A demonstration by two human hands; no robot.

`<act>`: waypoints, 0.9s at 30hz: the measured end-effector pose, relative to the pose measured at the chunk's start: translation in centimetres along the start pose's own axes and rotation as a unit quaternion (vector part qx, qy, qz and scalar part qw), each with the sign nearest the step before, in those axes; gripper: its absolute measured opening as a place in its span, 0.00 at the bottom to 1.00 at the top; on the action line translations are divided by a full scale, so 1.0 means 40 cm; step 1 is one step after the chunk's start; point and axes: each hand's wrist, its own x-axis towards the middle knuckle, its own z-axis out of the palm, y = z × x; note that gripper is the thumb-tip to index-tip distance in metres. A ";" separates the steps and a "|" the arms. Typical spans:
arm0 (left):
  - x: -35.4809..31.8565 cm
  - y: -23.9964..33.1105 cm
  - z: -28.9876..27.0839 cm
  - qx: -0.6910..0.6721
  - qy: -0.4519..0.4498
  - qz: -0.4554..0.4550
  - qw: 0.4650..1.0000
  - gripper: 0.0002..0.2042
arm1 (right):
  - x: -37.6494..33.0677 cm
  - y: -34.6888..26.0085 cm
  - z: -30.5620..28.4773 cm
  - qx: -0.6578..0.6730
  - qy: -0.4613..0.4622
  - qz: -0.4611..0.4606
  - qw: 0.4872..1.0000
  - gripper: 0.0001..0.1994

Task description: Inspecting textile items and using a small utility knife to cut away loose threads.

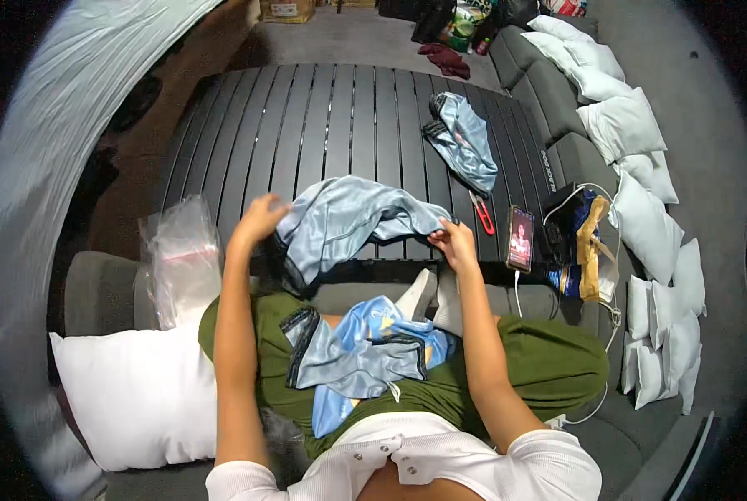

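Observation:
A shiny light-blue garment with black trim [348, 219] lies spread at the near edge of a black slatted table [306, 125]. My left hand [259, 219] grips its left end. My right hand [454, 242] pinches its right end near the table edge. On my lap, over green trousers, rests a second light-blue garment [365, 346] with a brighter blue piece under it. A third folded light-blue garment [463, 142] sits farther back on the table to the right.
Red-handled scissors [483, 215] and a lit phone [520, 238] on a white cable lie right of my right hand. Clear plastic bags [181, 255] are at the left, a white pillow [135, 397] beside my left leg. Several white packed bags [640, 217] line the grey sofa.

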 end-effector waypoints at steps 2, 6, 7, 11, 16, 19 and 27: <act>-0.048 -0.035 0.002 -0.002 -0.032 -0.019 0.999 0.28 | -0.005 -0.003 -0.022 -0.033 0.031 -0.039 0.998 0.09; -0.096 -0.010 -0.049 0.135 -0.071 -0.066 0.986 0.27 | -0.022 -0.047 -0.028 -0.231 0.145 -0.134 0.953 0.13; -0.105 0.008 -0.049 0.171 -0.011 -0.139 0.975 0.28 | -0.024 -0.059 -0.024 -0.211 0.123 -0.178 0.953 0.13; -0.139 0.056 0.015 0.211 -0.108 -0.162 0.958 0.29 | -0.014 -0.118 -0.008 -0.103 0.083 -0.154 0.979 0.12; -0.089 0.034 0.042 -0.001 -0.243 -0.185 0.952 0.13 | -0.004 -0.189 -0.005 -0.093 -0.022 -0.103 0.990 0.12; -0.071 0.022 -0.019 -0.239 -0.159 -0.164 0.944 0.13 | 0.007 -0.240 -0.035 -0.190 -0.027 -0.100 0.976 0.12; -0.096 0.047 0.039 -0.030 -0.417 -0.260 0.871 0.25 | 0.068 -0.230 -0.053 -0.112 -0.092 -0.083 0.986 0.08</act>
